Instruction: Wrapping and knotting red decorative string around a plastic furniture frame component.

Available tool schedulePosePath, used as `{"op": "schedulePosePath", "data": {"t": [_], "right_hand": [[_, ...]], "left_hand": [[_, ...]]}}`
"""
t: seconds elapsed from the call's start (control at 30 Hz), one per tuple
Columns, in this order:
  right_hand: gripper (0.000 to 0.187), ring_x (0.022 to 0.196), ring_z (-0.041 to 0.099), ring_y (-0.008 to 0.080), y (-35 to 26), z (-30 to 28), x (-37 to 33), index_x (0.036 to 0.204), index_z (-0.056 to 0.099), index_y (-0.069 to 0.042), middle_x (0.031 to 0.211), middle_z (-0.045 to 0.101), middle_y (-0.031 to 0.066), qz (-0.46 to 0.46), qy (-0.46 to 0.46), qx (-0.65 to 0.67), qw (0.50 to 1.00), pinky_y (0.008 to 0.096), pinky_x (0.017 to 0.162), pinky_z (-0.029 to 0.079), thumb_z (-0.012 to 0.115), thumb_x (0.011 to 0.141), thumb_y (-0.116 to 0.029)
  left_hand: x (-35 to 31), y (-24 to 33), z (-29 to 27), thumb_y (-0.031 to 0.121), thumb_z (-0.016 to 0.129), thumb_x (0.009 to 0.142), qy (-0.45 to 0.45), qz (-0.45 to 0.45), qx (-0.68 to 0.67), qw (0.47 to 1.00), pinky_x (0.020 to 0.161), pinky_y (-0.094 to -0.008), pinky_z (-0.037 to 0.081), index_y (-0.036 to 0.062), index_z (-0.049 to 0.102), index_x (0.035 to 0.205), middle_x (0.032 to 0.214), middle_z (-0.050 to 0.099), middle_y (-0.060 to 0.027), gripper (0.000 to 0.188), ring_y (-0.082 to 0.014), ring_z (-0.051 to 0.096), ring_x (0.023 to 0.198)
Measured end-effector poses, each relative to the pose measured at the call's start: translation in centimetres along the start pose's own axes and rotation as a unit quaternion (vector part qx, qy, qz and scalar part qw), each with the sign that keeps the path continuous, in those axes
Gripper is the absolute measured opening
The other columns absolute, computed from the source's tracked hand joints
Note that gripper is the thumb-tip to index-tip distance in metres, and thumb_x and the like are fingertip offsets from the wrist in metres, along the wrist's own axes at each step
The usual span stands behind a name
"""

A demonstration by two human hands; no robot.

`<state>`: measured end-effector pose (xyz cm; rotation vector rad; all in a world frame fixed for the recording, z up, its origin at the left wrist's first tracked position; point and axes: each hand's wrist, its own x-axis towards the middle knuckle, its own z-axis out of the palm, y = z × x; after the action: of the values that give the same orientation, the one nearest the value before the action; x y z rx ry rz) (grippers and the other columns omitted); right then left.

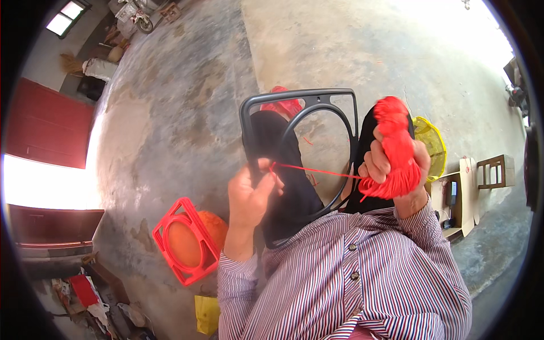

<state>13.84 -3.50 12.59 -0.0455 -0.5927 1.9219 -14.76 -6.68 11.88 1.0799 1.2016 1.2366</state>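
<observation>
A black square plastic frame [334, 92] with a round ring inside it leans across my lap, over my dark trouser legs. My left hand [248, 190] is closed at its left bar, thumb and fingers pinching red cord. Whether those fingers also grip the bar, I cannot tell. From there the red cord [317, 170] runs taut to the right, across the ring. A thick hank of red cord [396, 141] is wrapped in the fingers of my right hand [375, 161], above my right knee; loose loops hang at its lower end.
Stacked red frames [205, 238] and an orange round thing [215, 226] are on the floor at left, near a yellow bag [207, 313]. A red bundle [283, 105] shows beyond the black frame. At right are a yellow mesh basket [435, 144], cardboard [468, 198] and a wooden stool [500, 171].
</observation>
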Motion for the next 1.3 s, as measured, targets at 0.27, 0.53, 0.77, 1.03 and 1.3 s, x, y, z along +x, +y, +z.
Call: {"op": "schedulePosePath", "data": {"t": [0.27,0.53,0.77,1.03,1.3], "right_hand": [[0.035,0.091,0.064,0.0162,2.8,0.6,1.1,0.127,0.049,-0.001,0.099,0.065,0.0074,0.114,0.220,-0.170,0.954,0.0323,0.084,0.052,0.056,0.094,-0.012],[0.018,0.085,0.062,0.0097,4.2,3.6,6.6,0.097,0.065,0.000,0.090,0.065,0.0042,0.003,0.066,-0.644,0.762,0.0254,0.078,0.051,0.066,0.091,-0.017],[0.028,0.100,0.064,0.0176,5.8,-3.7,4.7,0.104,0.066,0.000,0.102,0.068,0.0076,0.219,0.056,-0.077,0.971,0.0330,0.092,0.048,0.057,0.097,-0.025],[0.045,0.105,0.063,0.0166,7.1,-1.7,7.4,0.126,0.056,-0.003,0.118,0.065,0.0076,0.216,0.009,0.130,0.968,0.0364,0.098,0.049,0.066,0.092,-0.031],[0.042,0.103,0.065,0.0219,6.1,-0.9,6.6,0.119,0.058,0.000,0.111,0.068,0.0106,0.255,0.013,0.187,0.949,0.0384,0.095,0.052,0.073,0.085,-0.019]], "left_hand": [[-0.1,-0.4,-0.4,0.000,0.062,0.086,0.006,0.009,0.146,0.989,0.077,-0.0317,0.055,-0.0086,0.063,0.103,0.105,0.067,-0.0170,0.019,-0.0213,0.067,0.084],[1.3,1.6,3.1,-0.005,0.064,0.074,-0.051,0.260,0.305,0.915,0.103,-0.0352,0.043,-0.0073,0.065,0.112,0.153,0.035,-0.0174,0.038,-0.0290,0.048,0.132],[0.7,0.8,2.1,0.000,0.074,0.071,-0.086,0.145,0.015,0.985,0.107,-0.0362,0.039,-0.0012,0.044,0.141,0.144,0.047,-0.0139,0.076,-0.0245,0.051,0.127],[1.0,2.2,3.3,-0.005,0.069,0.077,-0.184,0.200,0.056,0.961,0.108,-0.0331,0.037,-0.0036,0.026,0.149,0.150,0.040,-0.0135,0.084,-0.0204,0.046,0.131],[0.7,1.0,2.6,-0.001,0.069,0.075,-0.210,0.245,0.163,0.932,0.117,-0.0378,0.019,-0.0056,0.040,0.142,0.155,0.031,-0.0173,0.074,-0.0274,0.022,0.147]]}}
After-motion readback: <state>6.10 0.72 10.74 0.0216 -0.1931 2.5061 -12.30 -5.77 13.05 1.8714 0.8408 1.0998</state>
